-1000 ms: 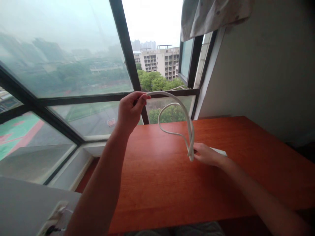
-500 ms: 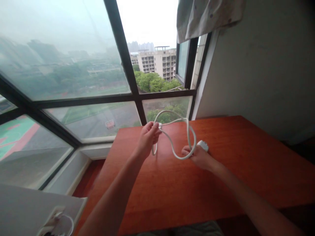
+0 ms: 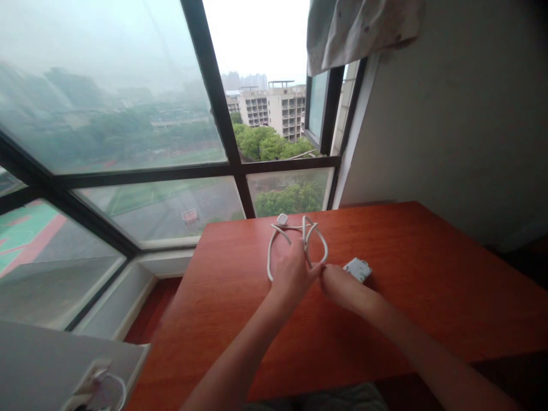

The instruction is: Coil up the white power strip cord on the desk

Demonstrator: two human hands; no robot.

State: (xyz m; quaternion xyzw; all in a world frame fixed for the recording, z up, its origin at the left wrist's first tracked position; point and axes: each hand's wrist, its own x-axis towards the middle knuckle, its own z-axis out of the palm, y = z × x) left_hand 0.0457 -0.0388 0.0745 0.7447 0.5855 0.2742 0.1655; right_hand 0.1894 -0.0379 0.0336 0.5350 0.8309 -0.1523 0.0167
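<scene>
A white cable [image 3: 295, 235] lies in loops on a red-brown wooden desk [image 3: 385, 319], with a small white plug end at its far tip near the window. My left hand [image 3: 293, 275] is closed on the near part of the loops. My right hand [image 3: 340, 285] meets it there, fingers pinched on the same cable. A white charger block [image 3: 358, 269] rests on the desk just right of my right hand.
A large window with dark frames [image 3: 214, 108] runs along the desk's far and left sides. A grey wall [image 3: 449, 114] stands on the right. A white surface [image 3: 64, 371] with a socket and cord sits at bottom left. Folded cloth [image 3: 363, 28] hangs above.
My left hand came down from high in front of the window to the desk and joined my right hand. The cable's big raised loop collapsed into small loops lying on the desk.
</scene>
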